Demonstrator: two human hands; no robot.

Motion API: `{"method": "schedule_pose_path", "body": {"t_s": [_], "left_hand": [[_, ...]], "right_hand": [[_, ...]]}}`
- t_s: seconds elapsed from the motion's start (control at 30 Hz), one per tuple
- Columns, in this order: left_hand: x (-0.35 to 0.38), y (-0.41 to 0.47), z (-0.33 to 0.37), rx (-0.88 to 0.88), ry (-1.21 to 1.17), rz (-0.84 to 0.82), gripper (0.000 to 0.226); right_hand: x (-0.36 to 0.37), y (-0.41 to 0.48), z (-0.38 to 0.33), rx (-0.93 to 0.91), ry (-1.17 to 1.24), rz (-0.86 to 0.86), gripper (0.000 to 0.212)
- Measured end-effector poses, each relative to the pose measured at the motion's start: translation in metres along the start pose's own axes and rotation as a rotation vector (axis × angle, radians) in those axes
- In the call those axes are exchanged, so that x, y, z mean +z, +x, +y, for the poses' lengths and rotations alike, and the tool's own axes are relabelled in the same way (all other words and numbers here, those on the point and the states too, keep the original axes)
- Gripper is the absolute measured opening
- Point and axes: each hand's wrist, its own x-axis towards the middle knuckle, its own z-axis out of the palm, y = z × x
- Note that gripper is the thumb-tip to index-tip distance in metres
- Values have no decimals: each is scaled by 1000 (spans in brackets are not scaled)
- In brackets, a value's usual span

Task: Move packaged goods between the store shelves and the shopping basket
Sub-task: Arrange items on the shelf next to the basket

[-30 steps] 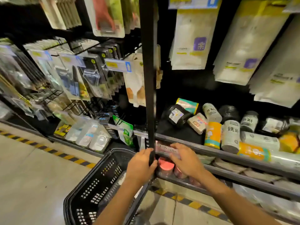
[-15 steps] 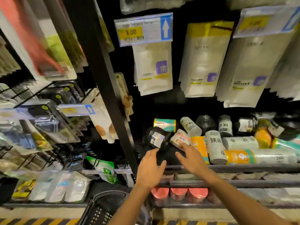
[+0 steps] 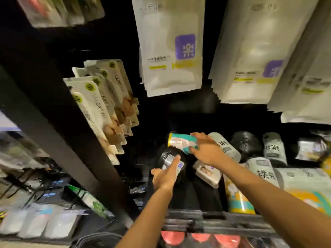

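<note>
Teal-and-white pack (image 3: 180,141), lying far back on the shelf (image 3: 241,224), is being pinched by the right hand (image 3: 207,151) while the left hand (image 3: 165,176) is resting straight fingers on the black roll (image 3: 170,158), so lifting clear of neighbours before lowering toward the near basket (image 3: 96,238) is looking wisest.

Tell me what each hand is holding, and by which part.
The right hand pinches the teal-and-white pack by its right end. The left hand lays straight fingers on the black roll, across its white label; whether it grips is unclear.
</note>
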Motion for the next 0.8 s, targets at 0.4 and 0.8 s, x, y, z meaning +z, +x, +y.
{"method": "schedule_pose_path", "body": {"t_s": [0.4,0.8], "left_hand": [[32,59,-20,-97,-448,-131,75],[5,21,-23,-101,-314,8,127]], "right_hand": [[53,83,30,-138,-374,-134,93],[24,43,25,11,-90,-57,88]]}}
